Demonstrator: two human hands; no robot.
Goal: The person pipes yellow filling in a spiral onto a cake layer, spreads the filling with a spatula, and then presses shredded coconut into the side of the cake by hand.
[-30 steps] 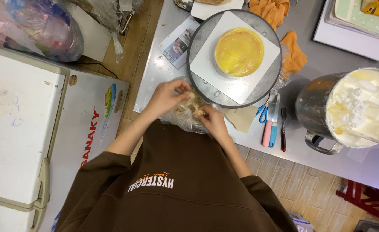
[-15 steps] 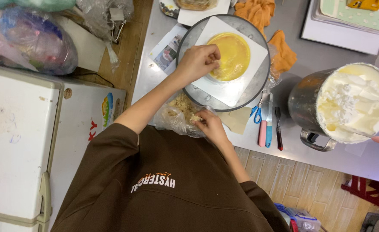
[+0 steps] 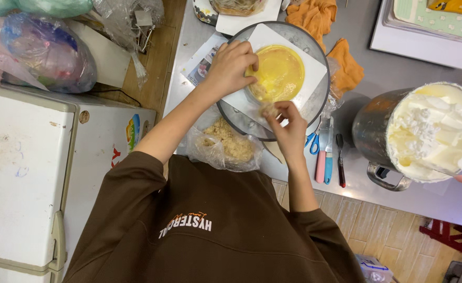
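**Entry: yellow cake on a turntable, both hands at its near edge**

Setting: a grey metal worktop (image 3: 398,73) beside a white chest appliance (image 3: 16,173), seen from above our brown sleeves.

Principal item: a round yellow cake (image 3: 280,72) on a white square board (image 3: 314,68), itself on a round metal turntable (image 3: 241,118). Being round, the cake has no long axis; its flat top faces up at us. The board sits cornerwise, one corner pointing toward us.

Change noted: a second ago both our hands were down at the crumb bag; half a second ago the left alone had reached the cake. Now the right has come up too, so we judge crumbs are being carried to the cake's side.

Hands: our left hand (image 3: 231,65) lies loosely curled against the cake's left rim, holding nothing we can see. Our right hand (image 3: 288,126) is pinched at the near rim; whether crumbs sit in the fingers we cannot tell.

Surrounding: clear bag of pale crumbs (image 3: 225,144) just below the turntable; scissors and small knives (image 3: 325,152) to the right; steel pot of white cream (image 3: 424,136); orange cloths (image 3: 320,15) behind.
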